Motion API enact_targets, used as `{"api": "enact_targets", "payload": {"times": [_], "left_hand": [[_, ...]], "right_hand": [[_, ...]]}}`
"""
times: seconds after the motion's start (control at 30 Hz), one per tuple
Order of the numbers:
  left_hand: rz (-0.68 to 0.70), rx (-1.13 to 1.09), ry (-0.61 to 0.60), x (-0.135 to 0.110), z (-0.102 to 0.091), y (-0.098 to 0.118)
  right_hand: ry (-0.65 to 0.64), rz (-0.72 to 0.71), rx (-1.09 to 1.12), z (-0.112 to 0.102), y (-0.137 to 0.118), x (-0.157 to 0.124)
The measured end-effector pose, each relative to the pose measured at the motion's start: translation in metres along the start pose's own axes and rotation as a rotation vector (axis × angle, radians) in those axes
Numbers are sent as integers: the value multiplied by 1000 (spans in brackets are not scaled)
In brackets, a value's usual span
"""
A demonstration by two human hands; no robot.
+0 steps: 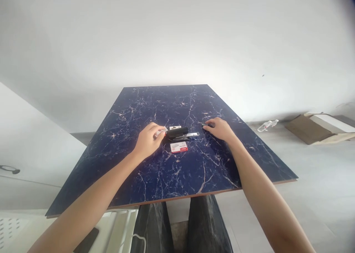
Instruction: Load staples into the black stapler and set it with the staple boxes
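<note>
A black stapler lies opened on the dark blue marbled table, its metal magazine pointing right. Beside the stapler's left end is my left hand, closed in a pinch on a small whitish, shiny piece whose kind I cannot make out. In front of the stapler sits a red and white small box. Behind it, a small white label or box shows in part. To the right, my right hand is closed with its fingers on a small dark object, mostly covered by them.
The table stands against a pale wall. On the floor at right are clear plastic bottles and an opened cardboard box. Below the table's front edge show dark trousers and a white frame.
</note>
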State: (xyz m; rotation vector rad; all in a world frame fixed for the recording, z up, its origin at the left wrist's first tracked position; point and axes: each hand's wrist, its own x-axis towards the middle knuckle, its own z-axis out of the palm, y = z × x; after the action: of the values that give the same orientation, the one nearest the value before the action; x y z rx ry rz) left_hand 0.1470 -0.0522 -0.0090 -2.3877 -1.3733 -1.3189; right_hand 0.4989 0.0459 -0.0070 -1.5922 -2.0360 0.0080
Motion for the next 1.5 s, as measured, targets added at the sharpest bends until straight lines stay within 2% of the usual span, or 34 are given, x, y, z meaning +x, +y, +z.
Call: {"api": "enact_targets", "payload": {"times": [0.07,0.2,0.33,0.43,0.57,0.73,0.87,1.0,1.2,1.4,1.43,1.5], "left_hand": [[20,14,-22,0,3,0],[30,30,-37,0,3,2],[24,21,-40,0,2,0],[36,28,-57,0,3,-1],[46,36,-70,0,4,-2],[49,25,-94,-1,6,-2],[34,15,-128,0,5,-1],[26,21,-134,0,4,1],[0,46,-169,-1,3,2],[-21,56,-215,1,1,3],[-31,62,-234,1,1,3],[-60,75,-268,1,1,1]], "right_hand": [[26,-75,60,5,-3,0],[63,-14,366,6,-10,-2],[-19,20,789,6,-17,-5],[-98,11,910,6,-25,-9],[-160,7,832,1,-39,-15],[-232,-140,606,-3,-51,-20],[-234,-194,488,1,-53,-20],[-195,-236,487,2,-53,-21],[-235,-223,496,1,-54,-22],[-206,-311,388,-4,-60,-24],[-177,-301,385,-6,-61,-27],[-52,-173,385,-9,-64,-38]]}}
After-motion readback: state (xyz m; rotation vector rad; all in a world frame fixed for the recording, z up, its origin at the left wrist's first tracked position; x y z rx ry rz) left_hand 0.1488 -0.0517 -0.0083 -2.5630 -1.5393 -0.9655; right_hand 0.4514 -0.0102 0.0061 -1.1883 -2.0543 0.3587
